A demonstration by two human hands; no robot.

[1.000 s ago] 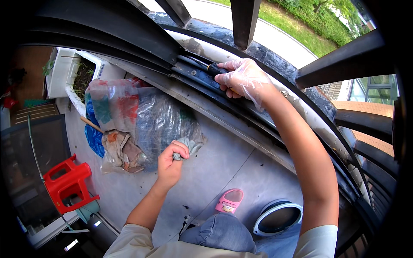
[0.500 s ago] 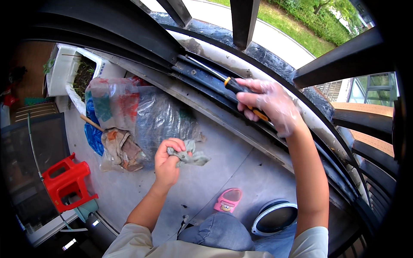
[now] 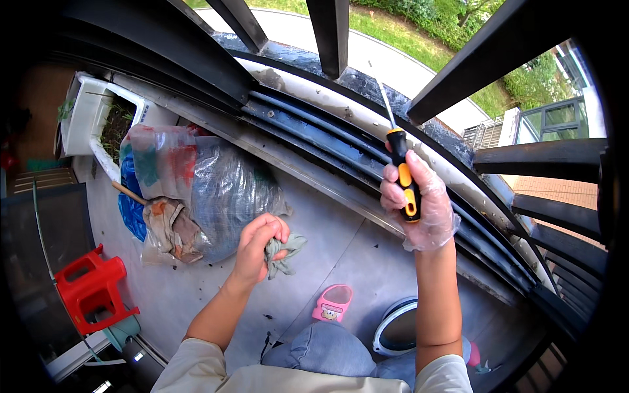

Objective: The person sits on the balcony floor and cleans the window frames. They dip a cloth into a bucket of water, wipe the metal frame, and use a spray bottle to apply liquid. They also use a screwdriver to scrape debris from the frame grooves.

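Observation:
My right hand (image 3: 426, 196), in a clear plastic glove, is closed round the black and yellow handle of a screwdriver (image 3: 401, 167). The metal shaft points up and away, over the window sill. Below the hand runs the dark sliding-window track (image 3: 321, 136); the screwdriver tip is apart from it. Bare and curled, my left hand (image 3: 257, 247) grips a crumpled grey-green rag (image 3: 283, 254) that hangs out beside the fingers, above the floor.
Dark metal bars (image 3: 329, 39) stand beyond the track. A plastic-wrapped bundle (image 3: 229, 190) and a white foam planter box (image 3: 98, 141) lie at the left, near a red stool (image 3: 95, 288). A bucket (image 3: 396, 327) stands close to my legs, beside a pink slipper (image 3: 333, 302).
My right hand has lifted the screwdriver off the track and turned its shaft from pointing left to upright. The left hand has turned a little, with the rag still in it.

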